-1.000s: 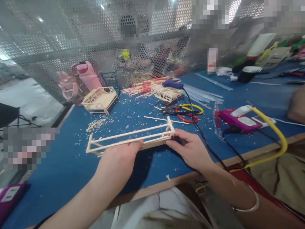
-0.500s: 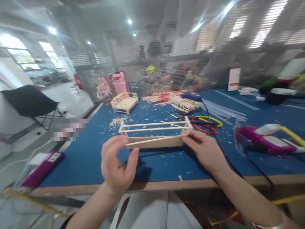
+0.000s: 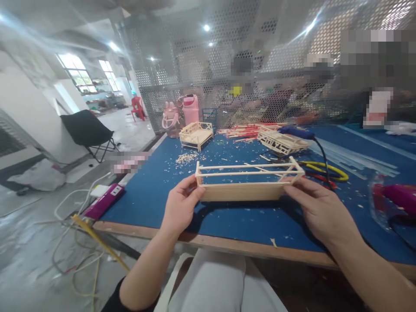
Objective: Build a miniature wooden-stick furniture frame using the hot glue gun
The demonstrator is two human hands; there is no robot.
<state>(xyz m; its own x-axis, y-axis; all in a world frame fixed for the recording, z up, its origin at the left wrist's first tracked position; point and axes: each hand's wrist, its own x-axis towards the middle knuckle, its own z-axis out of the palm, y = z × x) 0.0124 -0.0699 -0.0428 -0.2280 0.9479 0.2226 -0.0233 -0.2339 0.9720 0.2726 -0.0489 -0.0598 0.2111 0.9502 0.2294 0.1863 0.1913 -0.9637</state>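
From where I stand, the person's left hand [image 3: 180, 206] and right hand [image 3: 321, 208] hold a long wooden frame [image 3: 240, 192] between them, in front of the body, at the middle of the dial. The left fingers are closed narrowly on its nine o'clock end and the right fingers on its three o'clock end. By the shadow beneath, it looks lifted just above the blue desk [image 3: 139, 208].

As for progress, the frame seems well along in its skeleton: two long rails [image 3: 243, 173] join the end pieces, and a flat panel [image 3: 240, 192] covers the side at six o'clock. Above it the gaps between the rails are open, so I'd judge it only part covered. Whether every joint is fixed, I cannot tell.

Past it, at eleven o'clock, stands a fuller wooden model [image 3: 196, 136] with a filled seat and railings, finished by the look of it. At one o'clock sits another slatted wooden piece [image 3: 282, 142], with a blue-handled tool [image 3: 297, 132] at its upper edge. Red-marked sticks [image 3: 242, 131] lie at twelve, wood scraps [image 3: 186, 157] at ten, and clear strips [image 3: 351, 158] at two.
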